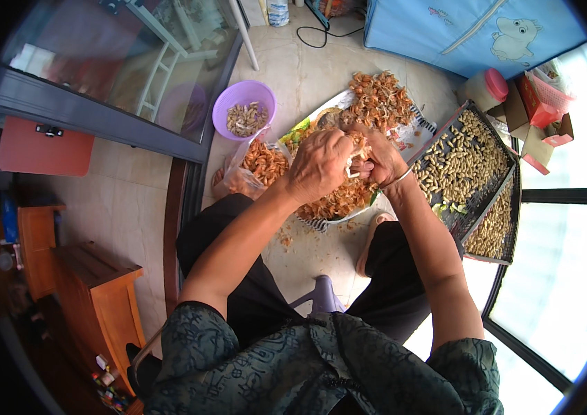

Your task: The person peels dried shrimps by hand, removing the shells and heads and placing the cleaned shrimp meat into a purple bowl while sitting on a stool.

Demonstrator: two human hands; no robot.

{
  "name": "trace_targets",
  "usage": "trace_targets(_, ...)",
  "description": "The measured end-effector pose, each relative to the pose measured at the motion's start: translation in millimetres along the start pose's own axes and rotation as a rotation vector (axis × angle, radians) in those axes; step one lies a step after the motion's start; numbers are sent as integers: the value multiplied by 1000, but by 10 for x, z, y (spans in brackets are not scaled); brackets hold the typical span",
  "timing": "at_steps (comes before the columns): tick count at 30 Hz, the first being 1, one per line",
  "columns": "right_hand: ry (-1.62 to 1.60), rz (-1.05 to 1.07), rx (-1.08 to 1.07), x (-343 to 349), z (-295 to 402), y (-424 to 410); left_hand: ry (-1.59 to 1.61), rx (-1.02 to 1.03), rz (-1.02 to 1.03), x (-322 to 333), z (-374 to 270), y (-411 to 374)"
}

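Observation:
My left hand (322, 163) and my right hand (384, 155) meet in front of me, fingers curled around an orange-brown dried shrimp piece (360, 145) with pale bits between them. Beneath the hands, dry orange shells or husks (337, 202) are heaped on a sheet of printed packaging. A larger pile of dried shrimp (381, 98) lies at the sheet's far end. Left of my left hand, a clear plastic bag (265, 163) holds orange peeled shrimp. Beyond it, a purple plastic basket (244, 88) contains pale pieces. Fingertips are partly hidden.
Black plastic trays of unshelled peanuts (459, 161) stand at the right by the window. A blue fabric box (428, 31), a red-lidded jar (495, 85) and cardboard boxes (516, 114) are behind them. A sliding glass door (117, 119) is at left; a purple stool (323, 293) is below me.

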State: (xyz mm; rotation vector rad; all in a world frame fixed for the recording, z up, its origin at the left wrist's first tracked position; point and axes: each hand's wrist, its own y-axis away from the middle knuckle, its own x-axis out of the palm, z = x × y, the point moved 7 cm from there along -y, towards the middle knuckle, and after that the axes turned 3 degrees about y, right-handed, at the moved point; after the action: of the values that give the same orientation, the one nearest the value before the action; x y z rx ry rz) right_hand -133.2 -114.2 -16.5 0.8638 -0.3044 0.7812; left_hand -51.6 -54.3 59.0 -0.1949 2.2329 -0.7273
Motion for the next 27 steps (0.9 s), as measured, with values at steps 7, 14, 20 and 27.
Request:
trace_targets(7, 261, -135, -346, -69, 329, 76, 224, -264, -39, 7, 287, -31)
trace_targets(14, -9, 14, -378, -148, 305, -29, 600, -549, -27, 81, 464, -12)
trace_targets(20, -48, 17, -345, -27, 385, 82, 606, -565, 38, 123, 615, 58)
trace_targets(27, 428, 66, -377, 22, 557, 271, 619, -437, 157, 29, 439, -53)
